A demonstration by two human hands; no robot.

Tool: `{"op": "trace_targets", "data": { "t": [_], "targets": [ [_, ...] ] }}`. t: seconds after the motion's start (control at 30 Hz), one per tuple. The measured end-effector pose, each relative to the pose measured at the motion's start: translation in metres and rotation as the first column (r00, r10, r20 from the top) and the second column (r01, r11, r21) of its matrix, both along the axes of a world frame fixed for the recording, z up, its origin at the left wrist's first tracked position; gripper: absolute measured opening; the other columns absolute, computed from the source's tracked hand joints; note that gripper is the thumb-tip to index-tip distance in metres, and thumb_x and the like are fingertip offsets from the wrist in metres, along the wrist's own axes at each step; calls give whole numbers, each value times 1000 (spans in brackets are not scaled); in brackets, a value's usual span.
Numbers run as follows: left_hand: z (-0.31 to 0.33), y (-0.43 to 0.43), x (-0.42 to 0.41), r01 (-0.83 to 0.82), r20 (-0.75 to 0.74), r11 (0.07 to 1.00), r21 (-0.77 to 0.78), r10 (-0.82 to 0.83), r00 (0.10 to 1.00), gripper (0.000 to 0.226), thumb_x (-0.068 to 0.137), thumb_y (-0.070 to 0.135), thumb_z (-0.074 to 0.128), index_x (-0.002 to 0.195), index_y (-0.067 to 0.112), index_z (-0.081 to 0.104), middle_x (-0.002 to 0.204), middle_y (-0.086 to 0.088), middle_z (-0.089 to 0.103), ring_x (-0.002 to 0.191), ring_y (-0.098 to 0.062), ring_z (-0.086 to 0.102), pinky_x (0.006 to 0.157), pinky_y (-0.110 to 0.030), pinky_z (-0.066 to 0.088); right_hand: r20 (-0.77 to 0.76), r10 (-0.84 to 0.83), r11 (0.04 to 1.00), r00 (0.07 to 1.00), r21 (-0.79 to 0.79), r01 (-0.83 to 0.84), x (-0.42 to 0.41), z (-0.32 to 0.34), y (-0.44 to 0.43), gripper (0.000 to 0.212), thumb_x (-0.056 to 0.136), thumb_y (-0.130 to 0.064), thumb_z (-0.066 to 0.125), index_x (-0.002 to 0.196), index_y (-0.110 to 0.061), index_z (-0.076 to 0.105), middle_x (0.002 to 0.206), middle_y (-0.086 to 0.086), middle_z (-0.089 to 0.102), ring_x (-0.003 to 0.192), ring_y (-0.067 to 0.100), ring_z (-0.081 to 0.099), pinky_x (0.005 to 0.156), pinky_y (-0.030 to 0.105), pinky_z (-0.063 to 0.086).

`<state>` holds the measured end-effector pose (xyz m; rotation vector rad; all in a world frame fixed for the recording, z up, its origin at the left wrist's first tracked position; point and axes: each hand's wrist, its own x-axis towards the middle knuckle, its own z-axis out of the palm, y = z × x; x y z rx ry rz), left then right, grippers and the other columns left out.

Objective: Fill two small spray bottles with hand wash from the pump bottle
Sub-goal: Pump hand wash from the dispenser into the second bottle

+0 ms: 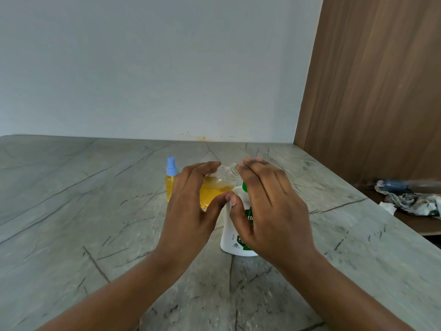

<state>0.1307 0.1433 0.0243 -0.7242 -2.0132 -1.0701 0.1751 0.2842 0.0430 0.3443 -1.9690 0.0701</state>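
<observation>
Uncapped spray bottle (218,188), part full: we are gripping it in our left hand (191,209), tilted, neck pointing up and right toward our right hand (269,211), which is hovering straight-fingered, holding nothing visible, over the pump bottle (229,242). Capped spray bottle (170,182): standing just left.

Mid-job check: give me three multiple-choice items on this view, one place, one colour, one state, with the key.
1. The standing spray bottle is: A left of the left hand; B at the table's near edge; C on the cloth.
2. Its cap is: A green; B blue; C white.
3. The tilted clear bottle in the left hand is: A capped; B empty; C uncapped, partly filled.
Key: 1 A, it stands beside that hand's knuckles; 2 B, light blue top; 3 C, bare neck, yellow liquid inside.
</observation>
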Motion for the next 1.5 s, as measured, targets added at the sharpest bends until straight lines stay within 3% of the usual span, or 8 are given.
{"op": "trace_targets", "data": {
  "t": [0.33, 0.53, 0.77, 0.93, 1.23, 1.5],
  "targets": [
    [11, 5, 1, 14, -7, 999, 52, -14, 1000, 41, 84, 39, 59, 122, 27, 49, 108, 15, 48, 101, -3, 49, 82, -6, 36, -37, 47, 998, 998, 53, -45, 0, 15, 6, 41, 86, -27, 53, 113, 2, 63, 110, 16, 64, 107, 22, 49, 87, 24, 44],
    [13, 4, 3, 28, -7, 998, 63, -28, 1000, 43, 83, 49, 53, 121, 29, 48, 105, 21, 46, 101, 3, 49, 81, -5, 36, -16, 53, 997, 998, 54, -52, -1, 18, 8, 41, 86, -29, 53, 113, 0, 63, 110, 14, 64, 106, 21, 50, 81, 25, 48],
    [12, 5, 2, 16, 0, 998, 63, -16, 1000, 41, 81, 34, 62, 120, 27, 50, 105, 19, 47, 101, 7, 47, 82, -3, 35, -26, 84, 996, 996, -10, -85, -3, 11, 6, 43, 87, -27, 53, 116, 3, 61, 114, 16, 63, 111, 22, 48, 93, 24, 38],
    [8, 3, 1, 22, 0, 999, 40, -22, 1000, 42, 82, 43, 57, 120, 28, 48, 108, 17, 48, 100, 2, 48, 82, -3, 35, -15, 94, 995, 995, -32, -95, -4, 6, 4, 41, 85, -25, 55, 114, 4, 62, 113, 17, 63, 111, 23, 49, 93, 25, 38],
    [3, 0, 1, -1, 12, 1000, 10, 1, 1000, 45, 83, 47, 55, 122, 25, 50, 111, 16, 47, 102, -2, 48, 85, -5, 36, -24, 63, 998, 998, -21, -63, -3, 4, 4, 36, 83, -24, 57, 108, 0, 65, 105, 13, 66, 103, 20, 53, 79, 24, 47],
    [5, 0, 2, 10, 9, 1000, 11, -10, 1000, 45, 83, 45, 55, 122, 24, 50, 111, 15, 48, 102, -2, 48, 84, -5, 36, 9, 63, 998, 998, 0, -63, -1, 8, 6, 40, 84, -27, 56, 112, 0, 64, 109, 13, 65, 106, 19, 50, 82, 21, 42]
  ]
}}
